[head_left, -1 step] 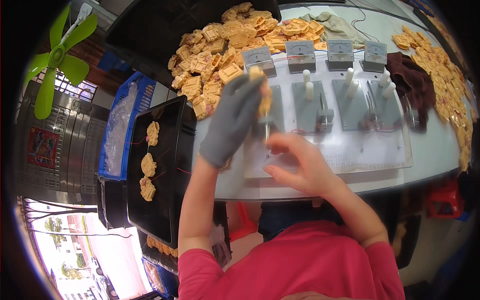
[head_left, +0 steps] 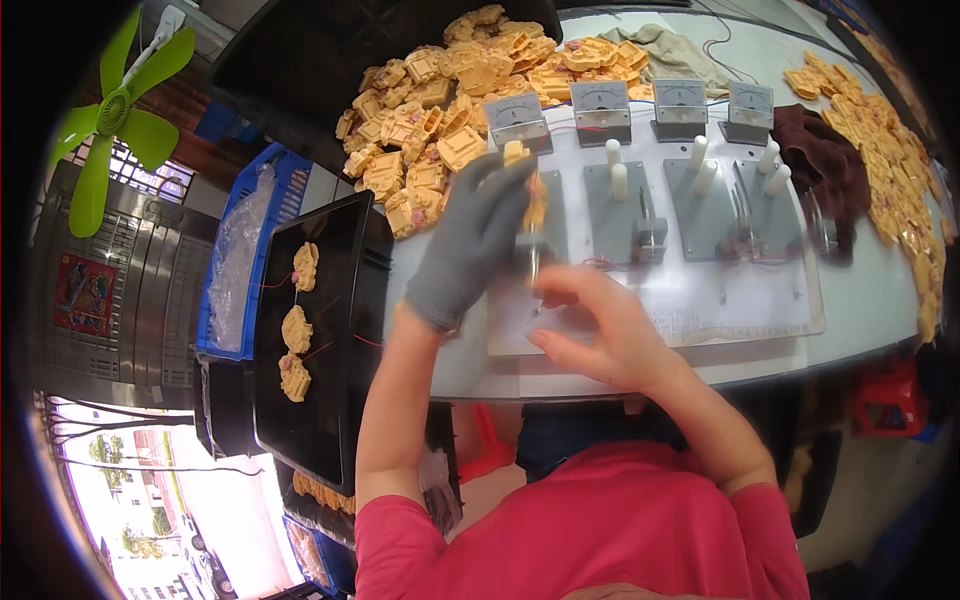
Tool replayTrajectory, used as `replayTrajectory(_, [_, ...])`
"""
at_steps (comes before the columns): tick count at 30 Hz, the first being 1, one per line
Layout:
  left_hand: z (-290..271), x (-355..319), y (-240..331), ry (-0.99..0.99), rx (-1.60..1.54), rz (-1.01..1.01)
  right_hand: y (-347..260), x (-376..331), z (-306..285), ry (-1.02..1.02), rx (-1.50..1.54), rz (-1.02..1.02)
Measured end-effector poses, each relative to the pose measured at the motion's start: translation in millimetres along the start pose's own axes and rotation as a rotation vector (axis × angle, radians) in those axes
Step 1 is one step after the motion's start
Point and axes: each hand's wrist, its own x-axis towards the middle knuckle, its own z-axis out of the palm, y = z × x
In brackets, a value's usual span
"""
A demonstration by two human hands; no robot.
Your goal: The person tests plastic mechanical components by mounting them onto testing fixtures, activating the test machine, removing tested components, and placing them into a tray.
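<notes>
My left hand (head_left: 472, 222) wears a grey glove and is closed on a yellow plastic part (head_left: 534, 205), which stands over the leftmost grey test plate (head_left: 553, 215). The glove covers some of the part. Just below it, a slim metal rod (head_left: 534, 264) points toward me. My bare right hand (head_left: 605, 330) is at the rod's near end, forefinger bent close to it and thumb apart; whether the finger touches the rod cannot be made out. Behind the gloved hand stands a panel meter (head_left: 517, 118) with a white dial.
A heap of yellow parts (head_left: 425, 120) lies at the back left, with more parts (head_left: 890, 170) far right. To the right are further test plates (head_left: 625, 220) with white posts and meters. A brown cloth (head_left: 825, 165) lies beside them. Left is a black tray (head_left: 330, 430) holding three parts.
My left hand has shifted very slightly, with the yellow part still in it. My right hand stays in nearly the same place.
</notes>
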Motion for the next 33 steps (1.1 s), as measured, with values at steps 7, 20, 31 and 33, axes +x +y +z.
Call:
replayTrajectory(7, [0.1,-10.6,-8.6,0.101,-0.170,-0.051,-2.0,-2.6,12.8,0.151,-0.156,0.098])
replayTrajectory(20, [6.1,-155.6,-35.1,-0.012,0.757,-0.511,15.0,3.4,20.6,0.002,-0.526,-0.034])
replayTrajectory(31, [-3.4,-158.5,-46.7,0.203,0.485,-0.511,10.8,-1.4,18.8,0.075,-0.553,-0.099])
replayTrajectory(33, [-3.1,-159.3,-46.0,0.251,0.431,-0.540,10.5,-2.7,18.7,0.083,-0.559,-0.121])
